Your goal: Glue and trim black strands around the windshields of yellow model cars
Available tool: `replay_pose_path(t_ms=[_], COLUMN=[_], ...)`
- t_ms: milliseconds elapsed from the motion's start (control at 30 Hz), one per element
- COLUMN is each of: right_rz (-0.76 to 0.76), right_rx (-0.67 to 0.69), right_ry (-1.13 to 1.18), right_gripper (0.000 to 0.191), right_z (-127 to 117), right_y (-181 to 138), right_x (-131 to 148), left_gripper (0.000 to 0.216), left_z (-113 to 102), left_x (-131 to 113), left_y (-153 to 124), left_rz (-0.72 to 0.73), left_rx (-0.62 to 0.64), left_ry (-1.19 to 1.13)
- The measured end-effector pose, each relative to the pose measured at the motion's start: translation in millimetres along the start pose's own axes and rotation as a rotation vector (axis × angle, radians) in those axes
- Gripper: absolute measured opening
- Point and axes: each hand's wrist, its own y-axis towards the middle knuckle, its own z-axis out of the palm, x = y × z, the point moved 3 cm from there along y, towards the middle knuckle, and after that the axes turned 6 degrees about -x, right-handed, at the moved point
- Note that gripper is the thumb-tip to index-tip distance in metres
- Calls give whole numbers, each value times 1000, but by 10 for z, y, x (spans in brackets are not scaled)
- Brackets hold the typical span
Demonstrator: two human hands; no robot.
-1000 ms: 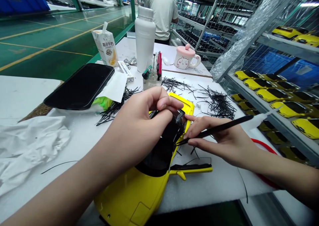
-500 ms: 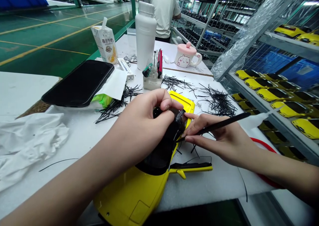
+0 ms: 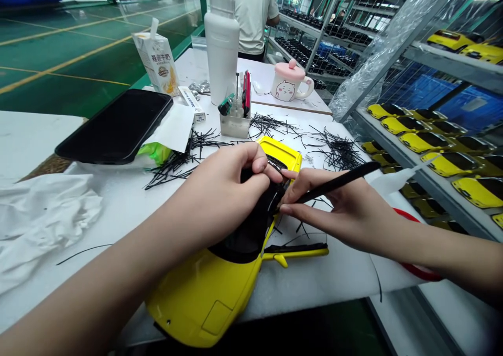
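Yellow model car (image 3: 220,275) on table (image 3: 314,282), door (image 3: 302,253) swung out, likely for access. Left hand (image 3: 236,188) curls over car's roof, probably steadying; can't tell if pinching. Right hand (image 3: 328,196) pinches black tweezers (image 3: 341,182) pen-style at car's door opening.

A white bottle (image 3: 221,52) is standing on the bench (image 3: 126,199) between a printed drink carton (image 3: 159,65) and a pink-lidded mug (image 3: 286,86), while a dark-screened phone (image 3: 118,123) is resting at left, near a crumpled white cloth (image 3: 47,220). Beyond the bottle, a person in a pale shirt (image 3: 253,15) is facing away beside metal shelving (image 3: 302,25), and clear plastic wrap (image 3: 387,47) is hanging at right.
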Motion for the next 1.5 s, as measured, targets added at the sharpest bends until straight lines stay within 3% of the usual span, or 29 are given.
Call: replay_pose_path(t_ms=[200,367,433,533,633,733,867,1033,1167,1300,1400,1500], right_rz=[146,253,361,513,494,392,212,166,164,164,165,209], right_rx=[-121,-83,78,428,519,360,-12,-174,-267,-458,-551,-579], right_ry=[134,-50,-210,-466,-519,-474,-328,-150,-26,139,272,362], right_gripper=[15,20,27,27,25,32,25,20,19,20,23,27], right_z=[-148,-663,-827,-913,-869,-721,-364,47,-34,-438,-732,-864], right_y=[57,-16,-105,-205,-46,449,1320,1935,2012,1881,1575,1091], right_x=[74,-37,-203,-427,-484,-445,-443,-627,-720,-622,-461,-332], left_gripper=[29,24,22,15,15,16,18,25,24,21,17,13], left_z=[6,-16,-22,-20,-11,-6,-5,-10,3,11,11,9], left_x=[-16,7,6,-8,-16,-15,-6,17,27,21,10,6], left_y=[-26,-39,-53,-81,-105,-120,-130,-138,-144,-145,-142,-133], left_rz=[-44,-4,20,63,89,101,103,107,123,133,142,146], left_rx=[42,34,29,23,28,43,61,72,97,102,98,92], left_ry=[36,125,166,227,256,257,279,297,337,358,362,359])
